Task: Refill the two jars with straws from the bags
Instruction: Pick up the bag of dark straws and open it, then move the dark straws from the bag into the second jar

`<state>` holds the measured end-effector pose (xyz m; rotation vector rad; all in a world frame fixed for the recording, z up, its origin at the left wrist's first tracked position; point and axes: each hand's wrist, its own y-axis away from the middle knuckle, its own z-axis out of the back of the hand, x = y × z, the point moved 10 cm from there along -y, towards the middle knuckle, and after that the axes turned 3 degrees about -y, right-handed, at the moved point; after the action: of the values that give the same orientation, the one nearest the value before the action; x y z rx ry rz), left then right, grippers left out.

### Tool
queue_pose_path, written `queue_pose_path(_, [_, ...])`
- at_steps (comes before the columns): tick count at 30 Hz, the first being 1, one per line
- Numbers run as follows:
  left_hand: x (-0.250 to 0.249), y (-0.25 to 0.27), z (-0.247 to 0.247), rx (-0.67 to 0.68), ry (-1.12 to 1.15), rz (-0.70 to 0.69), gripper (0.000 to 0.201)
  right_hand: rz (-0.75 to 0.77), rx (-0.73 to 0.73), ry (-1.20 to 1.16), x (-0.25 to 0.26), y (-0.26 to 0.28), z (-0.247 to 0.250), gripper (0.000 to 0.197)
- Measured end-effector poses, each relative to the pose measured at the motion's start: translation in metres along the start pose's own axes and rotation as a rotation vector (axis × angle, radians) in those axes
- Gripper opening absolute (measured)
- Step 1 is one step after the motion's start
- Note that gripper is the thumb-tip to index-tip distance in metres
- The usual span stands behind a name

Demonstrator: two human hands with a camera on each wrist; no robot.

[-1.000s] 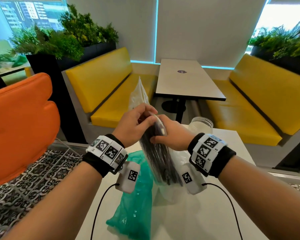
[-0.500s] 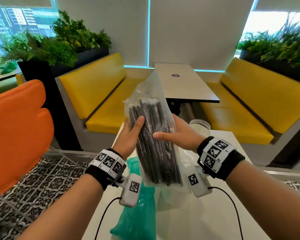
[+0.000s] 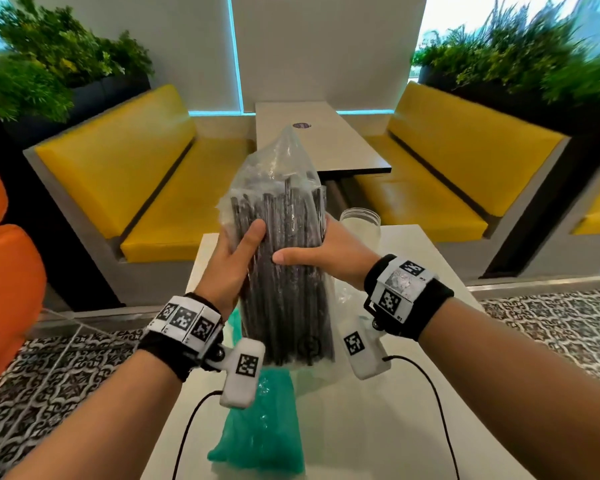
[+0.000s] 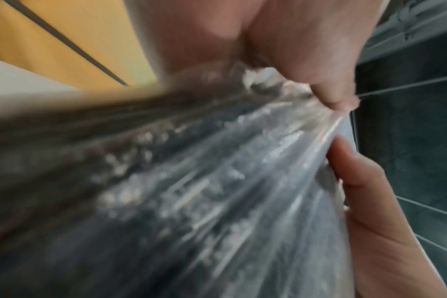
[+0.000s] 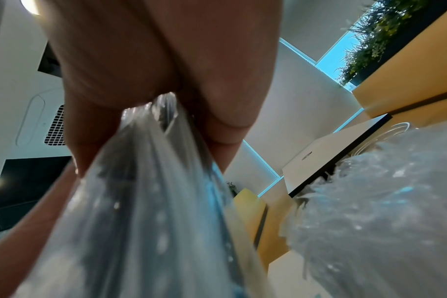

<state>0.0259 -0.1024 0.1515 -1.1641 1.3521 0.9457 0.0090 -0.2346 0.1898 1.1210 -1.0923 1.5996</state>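
A clear plastic bag of black straws (image 3: 284, 271) is held upright above the white table (image 3: 406, 410). My left hand (image 3: 236, 258) grips its left side, thumb across the front. My right hand (image 3: 319, 254) grips its right side, thumb pressed on the front. In the left wrist view the bag (image 4: 191, 191) fills the frame, blurred, with fingers (image 4: 365, 191) on its edge. In the right wrist view my fingers (image 5: 140, 70) pinch the bag's plastic (image 5: 151, 181). A clear jar (image 3: 360, 221) stands on the table's far edge, behind my right hand. A green bag (image 3: 260, 427) lies flat on the table below.
Another crumpled clear bag (image 3: 347, 306) lies on the table under my right wrist. Yellow benches (image 3: 146, 188) flank a second table (image 3: 312, 140) ahead. An orange chair (image 3: 4, 271) stands at the left. Patterned floor tiles (image 3: 551, 334) lie on both sides.
Both hands have lifted the straw bag upright and shifted from its top to its sides. The head view has turned left, so the scene has shifted right in the frame.
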Motion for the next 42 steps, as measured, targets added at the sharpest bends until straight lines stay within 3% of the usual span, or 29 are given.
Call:
queue_pose_path(2, [0.005,0.002,-0.016,0.088,-0.027,0.033,0.081,0.012,0.017,0.004,-0.001,0.004,0.002,0.062])
queue_pose_path(5, [0.001,0.007,-0.031,0.082,-0.077,-0.002,0.056,0.003,0.073,0.011,-0.002,0.011,0.006,0.054])
queue_pose_path(7, [0.002,0.009,-0.038,0.067,-0.089,-0.032,0.062,-0.03,0.142,0.048,-0.006,0.014,0.012,0.05])
queue_pose_path(11, [0.008,0.01,-0.044,-0.014,-0.129,-0.082,0.075,-0.194,0.282,0.226,-0.039,0.017,0.059,0.07])
queue_pose_path(12, [0.011,0.01,-0.043,-0.044,-0.134,-0.081,0.075,-0.234,0.266,0.238,-0.047,0.015,0.08,0.073])
queue_pose_path(14, [0.017,0.012,-0.04,-0.101,-0.132,-0.058,0.074,-0.283,0.129,0.233,-0.064,0.004,0.129,0.061])
queue_pose_path(16, [0.021,0.012,-0.038,-0.155,-0.121,-0.043,0.09,-0.262,-0.094,0.426,-0.079,-0.011,0.18,0.046])
queue_pose_path(18, [0.023,0.012,-0.039,-0.195,-0.123,-0.038,0.103,-0.265,-0.191,0.646,-0.102,-0.027,0.207,0.041])
queue_pose_path(23, [0.018,0.011,-0.047,-0.277,-0.166,-0.052,0.061,-0.299,-0.023,0.852,-0.167,-0.063,0.203,0.052])
queue_pose_path(26, [0.018,0.013,-0.045,-0.345,-0.156,-0.042,0.071,-0.293,0.073,0.984,-0.198,-0.083,0.197,0.064])
queue_pose_path(30, [0.022,0.014,-0.039,-0.409,-0.157,-0.023,0.057,-0.399,0.128,1.152,-0.235,-0.094,0.202,0.062])
queue_pose_path(33, [0.024,0.015,-0.038,-0.426,-0.15,-0.01,0.067,-0.394,0.137,1.221,-0.238,-0.099,0.205,0.046])
queue_pose_path(35, [0.022,0.016,-0.043,-0.405,-0.152,-0.002,0.063,-0.402,0.212,1.236,-0.245,-0.095,0.202,0.04])
queue_pose_path(38, [0.019,0.017,-0.049,-0.376,-0.15,-0.008,0.06,-0.396,0.247,1.231,-0.245,-0.08,0.198,0.046])
queue_pose_path(42, [0.016,0.019,-0.052,-0.358,-0.143,-0.02,0.067,-0.423,0.218,1.148,-0.225,-0.052,0.188,0.036])
